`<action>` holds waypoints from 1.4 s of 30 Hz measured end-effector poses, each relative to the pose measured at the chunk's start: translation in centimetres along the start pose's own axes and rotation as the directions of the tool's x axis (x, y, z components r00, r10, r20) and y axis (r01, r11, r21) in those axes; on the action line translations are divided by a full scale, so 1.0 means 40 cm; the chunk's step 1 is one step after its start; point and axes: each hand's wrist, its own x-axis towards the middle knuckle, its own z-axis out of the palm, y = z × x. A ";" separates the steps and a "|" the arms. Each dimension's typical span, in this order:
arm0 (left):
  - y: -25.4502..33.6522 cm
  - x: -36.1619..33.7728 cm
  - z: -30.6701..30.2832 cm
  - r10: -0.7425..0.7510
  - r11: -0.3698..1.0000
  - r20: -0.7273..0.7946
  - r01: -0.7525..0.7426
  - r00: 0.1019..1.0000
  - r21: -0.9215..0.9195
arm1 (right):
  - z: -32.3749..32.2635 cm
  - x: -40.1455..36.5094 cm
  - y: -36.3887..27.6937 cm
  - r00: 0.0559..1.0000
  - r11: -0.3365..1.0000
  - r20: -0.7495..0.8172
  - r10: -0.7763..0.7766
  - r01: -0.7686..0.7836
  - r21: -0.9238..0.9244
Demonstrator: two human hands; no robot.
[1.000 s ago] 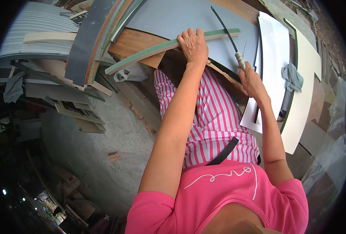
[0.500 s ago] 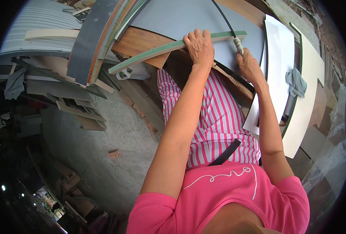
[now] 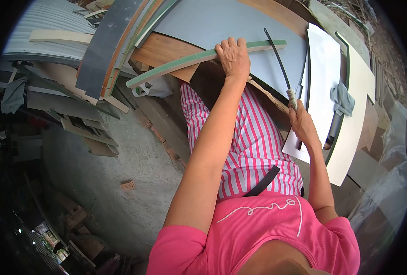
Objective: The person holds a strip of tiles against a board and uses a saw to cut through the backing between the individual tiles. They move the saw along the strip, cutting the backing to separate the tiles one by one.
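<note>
A long green-faced strip (image 3: 176,63) with short marks across it lies over the grey board (image 3: 203,27) and a brown wood panel (image 3: 166,52). My left hand (image 3: 234,57) grips this strip right of its middle, fingers wrapped over the far edge. A thin dark saw-like blade (image 3: 278,59) crosses the strip near its right end. Its wrapped handle (image 3: 292,99) is in my right hand (image 3: 303,121), whose fingers are closed round it, lower right of the strip. Whether the blade touches the strip cannot be made out.
White panels (image 3: 322,68) and a cream board (image 3: 359,105) lie on the right, with a grey cloth (image 3: 342,98) on them. Long dark and orange-edged boards (image 3: 109,46) stand at the left. A plastic bag (image 3: 155,87) sits below the strip. A brick (image 3: 127,185) is on the floor.
My right hand has moved down toward my body, drawing the blade back so its tip now shows near the strip. My left hand still holds the strip in nearly the same place.
</note>
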 end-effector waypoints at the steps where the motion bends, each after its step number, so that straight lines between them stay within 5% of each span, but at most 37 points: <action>1: 0.001 0.001 -0.001 0.003 1.000 0.000 -0.003 1.000 0.002 | -0.009 0.019 -0.022 1.000 1.000 -0.001 -0.001 0.001 0.003; 6: 0.000 0.002 -0.003 -0.001 1.000 0.011 0.001 1.000 0.011 | -0.018 0.198 -0.074 0.996 0.997 -0.047 -0.072 0.073 0.023; 9: 0.000 0.002 -0.008 0.005 1.000 0.007 -0.005 1.000 0.011 | -0.040 0.228 -0.151 0.999 0.994 0.019 0.034 -0.036 0.108; 16: -0.001 -0.004 -0.009 0.029 0.999 0.009 -0.029 1.000 0.015 | 0.000 0.142 -0.076 0.999 0.995 -0.041 -0.007 0.011 0.097; 18: 0.000 -0.002 -0.007 0.022 1.000 0.023 -0.022 1.000 0.020 | 0.029 0.103 -0.015 0.986 0.992 -0.116 -0.121 0.119 -0.029; 21: -0.002 -0.003 -0.007 0.020 1.000 0.033 -0.021 0.999 0.012 | 0.013 0.027 -0.030 0.999 0.998 -0.024 0.030 -0.029 0.055; 27: 0.000 -0.002 -0.008 0.018 1.000 0.024 -0.018 1.000 0.004 | -0.008 0.050 -0.057 0.997 0.994 0.020 0.073 -0.075 0.079; 30: 0.000 -0.001 -0.008 0.026 1.000 0.018 -0.026 1.000 0.008 | -0.012 0.121 -0.054 0.996 0.998 -0.055 -0.063 0.063 -0.013; 42: 0.000 -0.003 -0.006 0.034 0.999 0.010 -0.034 0.999 0.004 | -0.006 0.182 -0.118 0.998 0.986 -0.032 0.047 -0.041 0.162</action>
